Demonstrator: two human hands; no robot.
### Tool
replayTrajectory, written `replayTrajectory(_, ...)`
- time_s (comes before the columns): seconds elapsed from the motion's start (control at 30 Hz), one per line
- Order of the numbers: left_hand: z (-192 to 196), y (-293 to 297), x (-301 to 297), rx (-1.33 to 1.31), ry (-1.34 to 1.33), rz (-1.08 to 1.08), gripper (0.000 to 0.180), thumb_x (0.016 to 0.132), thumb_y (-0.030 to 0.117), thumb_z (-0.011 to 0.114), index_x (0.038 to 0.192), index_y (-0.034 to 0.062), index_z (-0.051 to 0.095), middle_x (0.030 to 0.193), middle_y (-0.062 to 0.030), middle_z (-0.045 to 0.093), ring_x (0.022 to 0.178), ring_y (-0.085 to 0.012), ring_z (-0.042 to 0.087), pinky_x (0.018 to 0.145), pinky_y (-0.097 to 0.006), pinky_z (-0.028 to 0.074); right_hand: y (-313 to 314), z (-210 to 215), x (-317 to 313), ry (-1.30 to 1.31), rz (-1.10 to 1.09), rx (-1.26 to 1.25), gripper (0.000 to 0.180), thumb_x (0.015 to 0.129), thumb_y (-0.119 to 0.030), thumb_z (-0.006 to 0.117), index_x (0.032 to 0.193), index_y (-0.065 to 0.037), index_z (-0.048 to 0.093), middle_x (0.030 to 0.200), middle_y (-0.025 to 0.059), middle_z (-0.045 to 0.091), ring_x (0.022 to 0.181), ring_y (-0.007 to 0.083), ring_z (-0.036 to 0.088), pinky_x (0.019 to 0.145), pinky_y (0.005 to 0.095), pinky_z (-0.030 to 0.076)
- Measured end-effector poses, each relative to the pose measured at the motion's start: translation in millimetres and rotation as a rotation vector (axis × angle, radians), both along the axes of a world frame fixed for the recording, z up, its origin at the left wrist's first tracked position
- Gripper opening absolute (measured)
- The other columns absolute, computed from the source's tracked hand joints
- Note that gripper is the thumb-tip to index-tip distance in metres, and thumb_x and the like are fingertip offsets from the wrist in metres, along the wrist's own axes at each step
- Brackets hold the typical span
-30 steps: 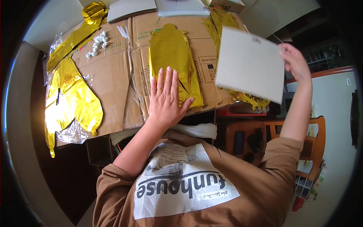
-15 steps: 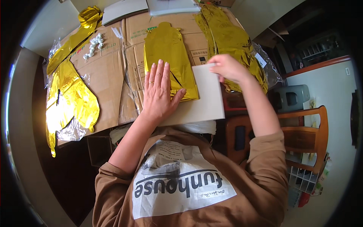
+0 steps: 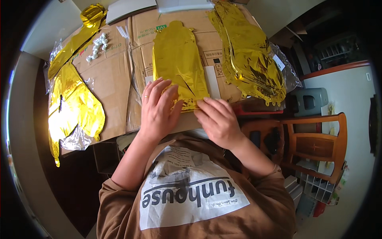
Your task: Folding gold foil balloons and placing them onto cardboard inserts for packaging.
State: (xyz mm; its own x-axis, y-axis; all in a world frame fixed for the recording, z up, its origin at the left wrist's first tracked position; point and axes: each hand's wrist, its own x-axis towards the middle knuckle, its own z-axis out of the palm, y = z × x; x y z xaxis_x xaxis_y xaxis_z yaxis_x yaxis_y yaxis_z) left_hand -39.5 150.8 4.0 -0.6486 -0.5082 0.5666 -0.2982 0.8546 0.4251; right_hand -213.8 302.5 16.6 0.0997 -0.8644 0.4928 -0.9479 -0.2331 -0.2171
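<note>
- Head view: your right hand [image 3: 219,121], which gripped a white card [image 3: 211,81] half a second ago, now lies flat, fingers loosely spread, on the near end of the gold foil balloon [image 3: 179,63]; the card sits tucked beneath it.
- Your left hand [image 3: 159,107] stays pressed beside it, fingers fanned wide.
- Count: one centre balloon on flattened cardboard [image 3: 111,79], one heap of balloons [image 3: 250,55] right, more foil [image 3: 73,103] left.

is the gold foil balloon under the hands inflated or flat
Flat: the gold foil balloon lies deflated on the cardboard, both hands pressing its near end.
</note>
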Motion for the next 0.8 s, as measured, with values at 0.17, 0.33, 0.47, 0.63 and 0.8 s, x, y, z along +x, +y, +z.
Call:
replayTrajectory(0.17,-3,-8,18,0.119,-0.134,-0.062,0.043,0.082,0.014,0.080,0.122,0.0036,0.066,0.125,-0.0159,0.064,0.121,-0.0379,0.060,0.107,-0.051,0.045,11,-25,-9,0.031,-0.056,-0.021,0.025,0.089,-0.008,0.069,0.112,0.002,0.070,0.122,0.0161,0.068,0.114,0.0325,0.065,0.102,0.0458,0.050)
replayTrajectory(0.33,-6,-7,28,0.073,-0.182,-0.067,0.046,0.083,0.019,0.080,0.125,0.0040,0.066,0.130,-0.0161,0.063,0.128,-0.0381,0.058,0.114,-0.054,0.040,11,-30,-11,-0.091,-0.072,-0.043,0.026,0.085,-0.006,0.075,0.110,0.001,0.070,0.117,0.0149,0.068,0.112,0.0327,0.066,0.099,0.0442,0.052)
replayTrajectory(0.47,-9,-6,31,0.029,-0.200,-0.087,0.049,0.083,0.020,0.080,0.127,0.0035,0.065,0.132,-0.0168,0.063,0.132,-0.0386,0.056,0.115,-0.055,0.039,15,-23,-10,-0.207,-0.213,-0.096,0.023,0.082,-0.007,0.080,0.103,-0.002,0.071,0.109,0.0118,0.067,0.105,0.0322,0.066,0.090,0.0431,0.053)
replayTrajectory(0.63,-7,-1,32,0.070,-0.210,-0.086,0.050,0.083,0.020,0.080,0.129,0.0038,0.064,0.133,-0.0173,0.062,0.134,-0.0388,0.055,0.116,-0.054,0.037,13,-8,-14,-0.659,-0.507,0.137,0.020,0.091,-0.019,0.077,0.087,-0.002,0.068,0.077,0.0102,0.067,0.064,0.0245,0.066,0.060,0.0377,0.053)
replayTrajectory(0.8,-8,4,34,0.108,-0.181,-0.080,0.055,0.084,0.018,0.079,0.133,0.0036,0.061,0.133,-0.0178,0.062,0.134,-0.0390,0.054,0.116,-0.054,0.036,3,9,-16,-0.673,-0.579,0.399,0.027,0.089,-0.026,0.079,0.088,-0.001,0.070,0.074,0.0115,0.071,0.064,0.0239,0.068,0.060,0.0352,0.053)
